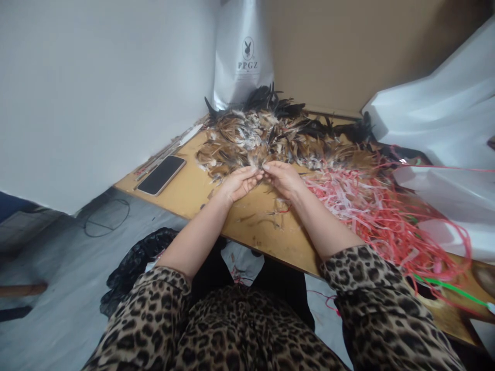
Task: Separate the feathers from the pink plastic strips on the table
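Note:
My left hand (243,183) and my right hand (281,176) meet close together above the table, fingers closed in a pinch. Between their fingertips stands a small tuft of brown and white feathers (258,155), its lower end hidden by my fingers. Right behind it lies a wide heap of feathers (232,129), brown and white in front and black at the back. Loose feather scraps (270,219) lie on the wood below my right hand. A tangle of red and pink plastic strips (371,211) spreads beside my right forearm.
A smartphone (162,174) lies on the wooden table (189,201) at left. Behind the feathers stands a white printed bag (243,62). White plastic sheeting (441,113) rises at right. A green strip (452,288) lies near the right edge, and a black plastic bag (135,268) is on the floor.

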### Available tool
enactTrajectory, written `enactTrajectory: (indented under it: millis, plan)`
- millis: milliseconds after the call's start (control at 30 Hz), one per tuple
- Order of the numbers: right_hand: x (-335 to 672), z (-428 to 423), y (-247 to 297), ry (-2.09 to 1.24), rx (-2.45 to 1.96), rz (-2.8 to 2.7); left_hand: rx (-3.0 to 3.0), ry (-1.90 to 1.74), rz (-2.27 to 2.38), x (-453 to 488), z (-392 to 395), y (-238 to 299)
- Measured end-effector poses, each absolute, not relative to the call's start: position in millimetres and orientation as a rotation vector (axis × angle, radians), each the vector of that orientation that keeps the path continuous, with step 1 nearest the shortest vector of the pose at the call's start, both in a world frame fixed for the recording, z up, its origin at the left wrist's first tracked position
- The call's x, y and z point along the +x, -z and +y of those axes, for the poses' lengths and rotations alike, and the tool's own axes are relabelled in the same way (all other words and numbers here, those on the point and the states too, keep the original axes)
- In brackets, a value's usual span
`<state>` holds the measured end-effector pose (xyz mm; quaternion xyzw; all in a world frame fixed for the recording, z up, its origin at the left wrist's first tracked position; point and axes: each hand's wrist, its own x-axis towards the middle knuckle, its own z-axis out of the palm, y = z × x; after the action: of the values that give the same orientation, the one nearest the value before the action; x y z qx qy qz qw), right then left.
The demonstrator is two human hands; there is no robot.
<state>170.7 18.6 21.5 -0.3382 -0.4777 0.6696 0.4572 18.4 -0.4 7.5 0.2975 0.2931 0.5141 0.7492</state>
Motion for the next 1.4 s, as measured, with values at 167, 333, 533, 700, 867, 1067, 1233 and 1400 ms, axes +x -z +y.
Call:
enactTrajectory:
  millis: [167,333,533,700,867,1067,1233,1400]
  plan:
    - [174,23,-20,-1.461,-0.922,-1.251,0.759,-1.163,0.742,21,1,-3]
    - [171,19,-22,-1.431,-0.959,-1.273,0.794,-1.159,0.792,23,-1,-4]
    - [167,15,-25,-1.403,-0.997,-1.3,0.818,-1.141,0.822,24,-2,-6]
    - [167,18,-20,-1.341,-1.017,-1.372,0.876,-1.172,0.834,24,-2,-5]
    - [178,25,-14,-0.95,-1.106,-1.784,0.795,-1.325,0.855,20,2,-6]
    - [187,17,-26,-0.114,-1.095,-2.551,0.668,-1.417,0.867,17,5,-7]
    - [173,3,-33,0.064,-0.959,-2.766,0.677,-1.411,0.86,17,5,-7]
    - [159,-6,-27,0.13,-0.888,-2.817,0.681,-1.418,0.826,16,4,-7]
